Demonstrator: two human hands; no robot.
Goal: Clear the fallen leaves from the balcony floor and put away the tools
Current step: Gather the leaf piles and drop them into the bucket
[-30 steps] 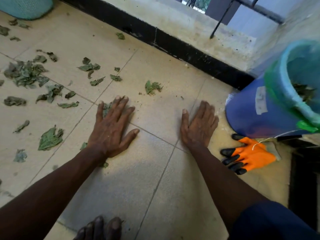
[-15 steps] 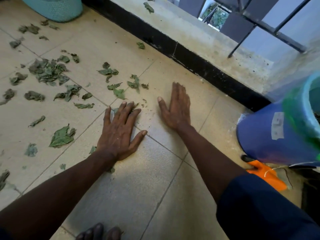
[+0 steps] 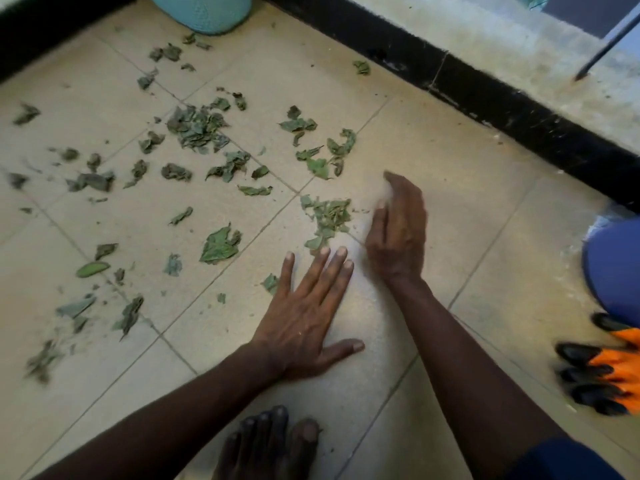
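L hand (image 3: 304, 317) lies flat on the floor (image 3: 450, 161), fingers straight & spread, holding nothing. R hand (image 3: 398, 230) stands on its edge w/ fingers loosely curved, nothing in it, just beside a small leaf heap (image 3: 329, 216). More leaves (image 3: 197, 128) lie scattered over the tiles to the left. Orange gloves (image 3: 620, 372) & blue bin (image 3: 616, 265) sit at the right edge, teal basket (image 3: 204, 12) at top.

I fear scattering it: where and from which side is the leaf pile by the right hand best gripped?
Probably scoop the leaf pile under its edges from both sides: it is loose, flat pieces. The right hand stands edge-on at its right; the left hand lies flat nearby.
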